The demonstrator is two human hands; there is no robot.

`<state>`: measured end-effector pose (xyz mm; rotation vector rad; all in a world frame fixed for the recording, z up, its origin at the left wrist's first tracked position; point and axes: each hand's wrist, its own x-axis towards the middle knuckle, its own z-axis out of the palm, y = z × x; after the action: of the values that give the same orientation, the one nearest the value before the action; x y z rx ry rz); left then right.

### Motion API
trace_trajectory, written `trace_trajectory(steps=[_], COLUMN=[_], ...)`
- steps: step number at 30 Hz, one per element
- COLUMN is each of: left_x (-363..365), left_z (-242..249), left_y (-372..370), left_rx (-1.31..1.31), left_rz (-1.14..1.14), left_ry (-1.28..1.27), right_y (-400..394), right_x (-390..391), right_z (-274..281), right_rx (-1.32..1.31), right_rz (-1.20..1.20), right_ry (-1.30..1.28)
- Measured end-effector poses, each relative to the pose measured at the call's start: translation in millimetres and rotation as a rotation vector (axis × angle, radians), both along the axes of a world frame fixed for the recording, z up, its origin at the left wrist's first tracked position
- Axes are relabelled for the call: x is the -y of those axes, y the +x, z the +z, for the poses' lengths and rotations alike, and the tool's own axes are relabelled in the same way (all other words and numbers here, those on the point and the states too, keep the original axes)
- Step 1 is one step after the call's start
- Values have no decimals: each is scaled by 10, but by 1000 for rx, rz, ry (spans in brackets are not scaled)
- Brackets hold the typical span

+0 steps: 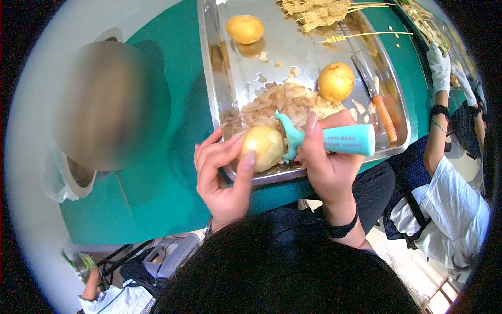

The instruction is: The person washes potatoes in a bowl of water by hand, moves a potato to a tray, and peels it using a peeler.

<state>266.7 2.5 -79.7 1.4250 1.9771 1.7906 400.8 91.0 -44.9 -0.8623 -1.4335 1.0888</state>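
Observation:
In my left hand is a partly peeled potato, held over the near edge of a metal tray. My right hand is closed round the handle of a turquoise peeler, whose head comes right up to the potato's right side. A heap of potato peelings lies in the tray just beyond both hands. Two more potatoes rest there: one potato beside the heap and another potato toward the far left corner.
A knife with an orange wooden handle lies along the tray's right side. Skewered food fills the far end. To the right, a person wears white gloves. The green table extends left; another person's arm shows lower left.

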Motion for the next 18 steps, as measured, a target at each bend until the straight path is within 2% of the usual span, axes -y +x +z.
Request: trace_trajectory(steps=[1, 3, 5, 7, 10, 13, 15, 18], left_x=[3, 5, 6, 4, -4, -19, -13, -16], left_z=[-4, 7, 9, 1, -10, 24, 45, 63], left_y=[-2, 2, 3, 5, 9, 14, 32, 40], left_rx=[-8, -23, -13, 24, 16, 51, 2, -30], left_rz=[2, 4, 10, 15, 0, -20, 1, 12], left_ry=[-4, -20, -18, 2, 23, 28, -12, -50], right_y=[-17, -27, -41, -47, -37, -37, -1, 57], right_x=[-8, -16, -24, -31, -28, 16, 43, 66], right_z=[7, 11, 22, 36, -32, -41, -162, -185], right_rx=[52, 16, 48, 147, 90, 19, 66, 108], right_rz=[-19, -25, -8, 26, -69, -146, -251, -261], right_ry=[93, -93, -114, 28, 26, 128, 233, 306])
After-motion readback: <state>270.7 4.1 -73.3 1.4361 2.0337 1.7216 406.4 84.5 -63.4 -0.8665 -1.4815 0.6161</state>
